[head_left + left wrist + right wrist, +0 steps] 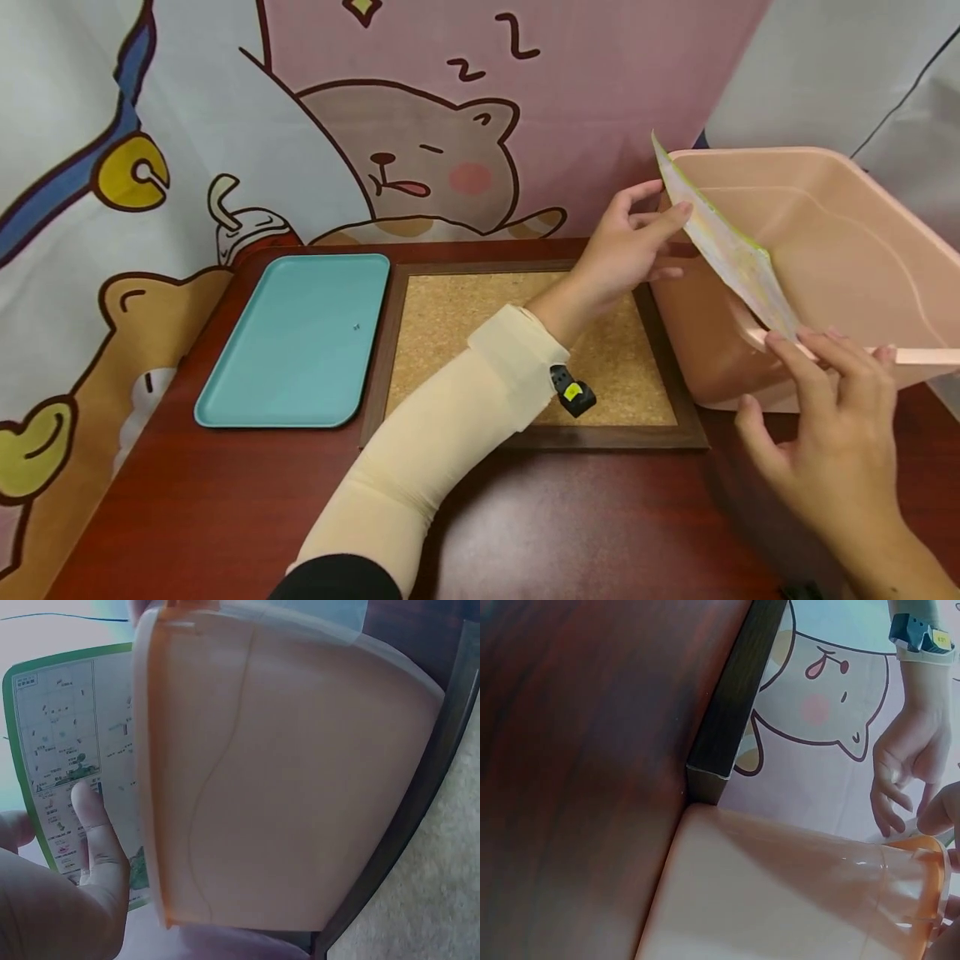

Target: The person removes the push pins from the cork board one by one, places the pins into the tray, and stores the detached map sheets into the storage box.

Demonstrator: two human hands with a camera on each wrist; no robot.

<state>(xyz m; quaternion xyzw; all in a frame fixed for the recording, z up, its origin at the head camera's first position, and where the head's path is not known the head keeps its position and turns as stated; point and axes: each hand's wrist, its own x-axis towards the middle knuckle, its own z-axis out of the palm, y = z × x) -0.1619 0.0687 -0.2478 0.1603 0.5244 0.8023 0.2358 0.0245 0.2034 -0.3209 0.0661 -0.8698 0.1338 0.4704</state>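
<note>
A thin printed sheet (731,242) with a green border slants over the near left side of a peach plastic bin (892,354). My left hand (630,237) pinches the sheet near its upper end, thumb on one face and fingers behind it. Small print and pictures cover the sheet (64,735) in the left wrist view. At the bin's near rim, my right hand (840,417) has its fingers spread. Its fingertips are right at the sheet's lower end, and the thumb stands apart. In the right wrist view, only part of the right hand (945,814) shows at the edge.
A cork board (457,333) in a dark wooden frame lies on the reddish-brown table (570,525), beside the bin. To its left is a teal tray (300,342) with a tiny speck on it. A cartoon-printed cloth (420,167) hangs behind the table.
</note>
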